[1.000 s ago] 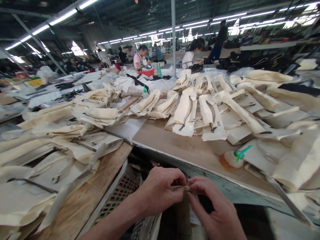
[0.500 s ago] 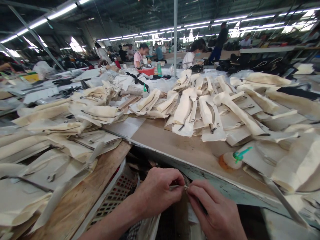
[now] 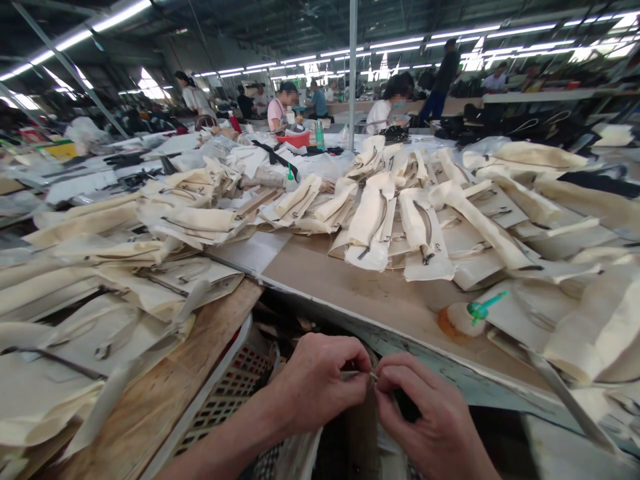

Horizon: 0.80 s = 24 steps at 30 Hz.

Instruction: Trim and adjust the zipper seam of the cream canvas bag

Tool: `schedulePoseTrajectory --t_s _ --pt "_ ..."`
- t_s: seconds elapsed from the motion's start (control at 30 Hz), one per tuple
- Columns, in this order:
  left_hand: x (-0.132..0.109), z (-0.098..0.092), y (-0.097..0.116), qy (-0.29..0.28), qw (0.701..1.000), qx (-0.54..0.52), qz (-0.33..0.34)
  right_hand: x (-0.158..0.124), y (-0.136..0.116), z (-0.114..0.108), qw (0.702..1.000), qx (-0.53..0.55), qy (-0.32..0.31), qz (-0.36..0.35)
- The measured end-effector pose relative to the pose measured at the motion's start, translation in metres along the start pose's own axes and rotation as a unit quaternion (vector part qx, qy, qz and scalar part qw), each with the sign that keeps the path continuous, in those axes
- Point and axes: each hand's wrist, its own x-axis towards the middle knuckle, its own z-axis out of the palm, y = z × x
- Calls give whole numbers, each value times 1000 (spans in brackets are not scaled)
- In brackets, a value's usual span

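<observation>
Brown-topped desk runs ahead and to the right, wooden desk to the left; both loaded with overlapping cream fabric pieces. White lattice basket sits low by the wooden desk. Left hand and right hand meet just off the near edge of the brown desk. Bottle with green nozzle stands to the right, not touched.

Fingers: left thumb and forefinger pinched together at the tips, right the same, tips almost meeting. Both on one small pale piece, between the hands; too small to identify.

Step in hand, my read: fine two-handed fingertip work on that piece. Next move calls for firm pinches and small, controlled motion; a slip could drop it below the desk edge.
</observation>
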Motion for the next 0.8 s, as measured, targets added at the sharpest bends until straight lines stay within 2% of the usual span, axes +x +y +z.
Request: schedulePoseTrajectory --t_s 0.17,0.3,0.4,0.53,0.8 --pt "1 -1 -1 -11 1000 -10 -3 -1 -2 6 991 95 29 92" --pt "3 -4 -3 -34 999 -19 7 -6 -5 11 981 114 46 152" --pt "6 -9 -4 -63 997 -18 27 -7 -9 11 981 109 56 150" --pt "9 -13 -7 -89 995 -23 38 -5 -9 9 987 94 39 125" --pt "9 -10 -12 -91 993 -66 40 -7 -8 10 984 118 55 124"
